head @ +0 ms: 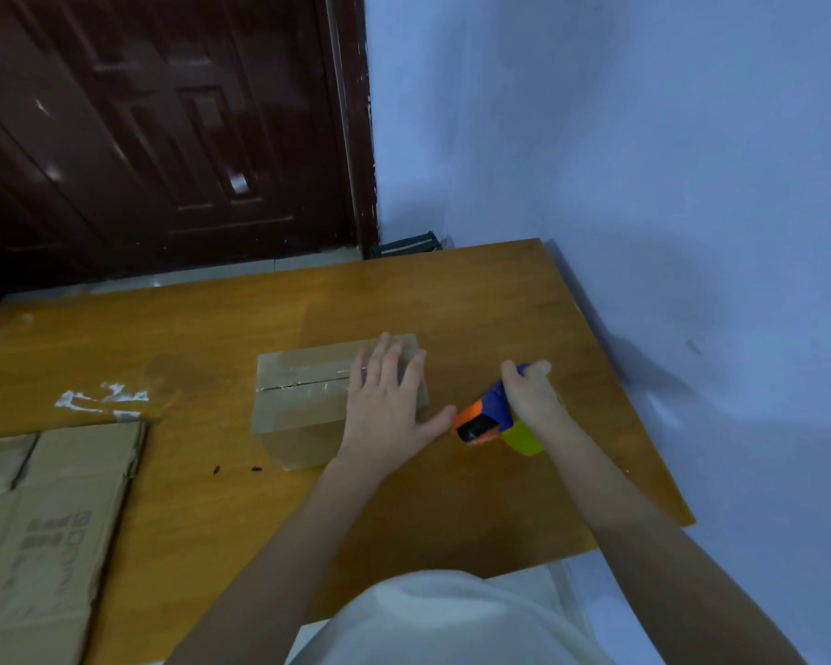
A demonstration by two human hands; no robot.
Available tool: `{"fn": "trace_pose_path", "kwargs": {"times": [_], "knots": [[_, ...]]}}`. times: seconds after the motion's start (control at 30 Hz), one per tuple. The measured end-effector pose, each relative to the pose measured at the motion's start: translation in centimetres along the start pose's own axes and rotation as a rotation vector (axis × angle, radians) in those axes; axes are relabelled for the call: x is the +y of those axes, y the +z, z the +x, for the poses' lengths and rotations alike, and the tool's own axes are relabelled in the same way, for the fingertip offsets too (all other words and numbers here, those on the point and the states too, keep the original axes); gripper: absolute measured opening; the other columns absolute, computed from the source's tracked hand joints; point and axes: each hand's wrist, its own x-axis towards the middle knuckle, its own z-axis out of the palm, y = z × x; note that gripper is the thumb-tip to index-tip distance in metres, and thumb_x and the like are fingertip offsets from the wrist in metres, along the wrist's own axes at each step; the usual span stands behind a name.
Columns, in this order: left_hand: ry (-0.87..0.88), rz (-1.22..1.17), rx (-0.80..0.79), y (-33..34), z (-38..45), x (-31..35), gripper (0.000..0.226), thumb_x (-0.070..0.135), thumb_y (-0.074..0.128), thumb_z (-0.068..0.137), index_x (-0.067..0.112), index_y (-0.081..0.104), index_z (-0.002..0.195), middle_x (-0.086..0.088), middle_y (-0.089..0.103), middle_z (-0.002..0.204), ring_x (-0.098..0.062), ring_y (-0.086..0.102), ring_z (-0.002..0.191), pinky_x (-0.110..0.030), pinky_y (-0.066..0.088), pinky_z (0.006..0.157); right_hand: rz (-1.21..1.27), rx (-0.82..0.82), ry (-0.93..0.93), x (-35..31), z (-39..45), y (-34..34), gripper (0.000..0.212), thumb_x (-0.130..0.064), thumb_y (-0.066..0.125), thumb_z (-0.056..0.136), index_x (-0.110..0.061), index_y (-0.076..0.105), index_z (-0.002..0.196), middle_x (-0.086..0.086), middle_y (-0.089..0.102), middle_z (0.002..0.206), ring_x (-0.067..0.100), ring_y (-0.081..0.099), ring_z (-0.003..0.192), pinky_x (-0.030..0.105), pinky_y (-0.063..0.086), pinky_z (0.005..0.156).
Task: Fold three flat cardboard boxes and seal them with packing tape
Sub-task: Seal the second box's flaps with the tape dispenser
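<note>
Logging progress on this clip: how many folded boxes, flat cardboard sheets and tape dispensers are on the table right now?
Folded boxes: 1, the taped box under the left hand
Flat cardboard sheets: 1 visible, the flat cardboard at the table's left edge; any stacked beneath cannot be told
Tape dispensers: 1, the tape dispenser held in the right hand
Total: 3

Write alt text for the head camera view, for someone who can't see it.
A person's left hand presses flat on a small folded cardboard box with tape along its top seam, while the right hand holds a tape dispenser beside it on a wooden table. Flat cardboard lies at left.
</note>
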Motion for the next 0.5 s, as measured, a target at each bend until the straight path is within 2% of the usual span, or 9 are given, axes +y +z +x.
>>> {"fn": "trace_pose_path", "kwargs": {"times": [0.07, 0.13, 0.27, 0.37, 0.43, 0.5], "knots": [[0.152, -0.087, -0.064, -0.2, 0.2, 0.4, 0.094, 0.082, 0.025, 0.078, 0.019, 0.025, 0.148, -0.006, 0.031, 0.151, -0.020, 0.012, 0.145, -0.040, 0.000, 0.118, 0.049, -0.004, 0.053, -0.1, 0.1, 0.1, 0.034, -0.032, 0.040, 0.099, -0.005, 0.023, 0.111, 0.007, 0.046, 0.082, 0.011, 0.041, 0.062, 0.033, 0.032, 0.057], [0.257, -0.123, -0.116, -0.2, 0.3, 1.2, 0.104, 0.087, 0.028, 0.072, 0.017, 0.020, 0.149, -0.003, 0.033, 0.151, -0.017, 0.011, 0.145, -0.038, -0.002, 0.118, 0.063, -0.008, 0.083, -0.1, 0.3, 0.2, 0.033, -0.033, 0.039, 0.099, -0.006, 0.022, 0.109, 0.002, 0.045, 0.080, 0.010, 0.042, 0.064, 0.032, 0.034, 0.057], [0.247, -0.091, -0.140, -0.2, 1.1, 1.9, 0.105, 0.081, 0.048, 0.070, 0.018, 0.020, 0.149, -0.001, 0.042, 0.145, -0.019, 0.019, 0.143, -0.041, -0.001, 0.118, 0.095, 0.007, 0.082, -0.1, 0.1, 0.6, 0.035, -0.031, 0.043, 0.098, -0.008, 0.019, 0.105, -0.001, 0.042, 0.076, 0.007, 0.040, 0.063, 0.023, 0.033, 0.055], [0.259, -0.033, -0.115, -0.9, 2.3, 1.1, 0.100, 0.079, 0.052, 0.069, 0.024, 0.025, 0.147, -0.001, 0.038, 0.146, -0.018, 0.027, 0.138, -0.042, 0.010, 0.112, 0.166, 0.030, 0.097, -0.3, 0.0, 0.8, 0.041, -0.032, 0.048, 0.096, -0.004, 0.022, 0.111, -0.002, 0.039, 0.076, 0.010, 0.041, 0.068, 0.030, 0.037, 0.058], [0.262, -0.041, -0.124, -1.5, 2.9, 0.6, 0.102, 0.081, 0.053, 0.066, 0.030, 0.021, 0.148, -0.002, 0.026, 0.151, -0.019, 0.026, 0.135, -0.043, 0.022, 0.105, 0.181, 0.025, 0.098, -0.5, 0.0, 0.9, 0.048, -0.033, 0.049, 0.096, -0.001, 0.021, 0.119, -0.002, 0.038, 0.079, 0.013, 0.043, 0.075, 0.031, 0.037, 0.071], [0.284, -0.019, -0.168, -1.8, 3.2, 0.3, 0.100, 0.083, 0.051, 0.065, 0.034, 0.021, 0.147, 0.000, 0.025, 0.150, -0.019, 0.027, 0.133, -0.041, 0.026, 0.101, 0.204, 0.033, 0.093, -0.5, 0.1, 1.0, 0.051, -0.034, 0.049, 0.096, 0.000, 0.021, 0.121, -0.001, 0.039, 0.080, 0.014, 0.045, 0.076, 0.033, 0.037, 0.075]]}}
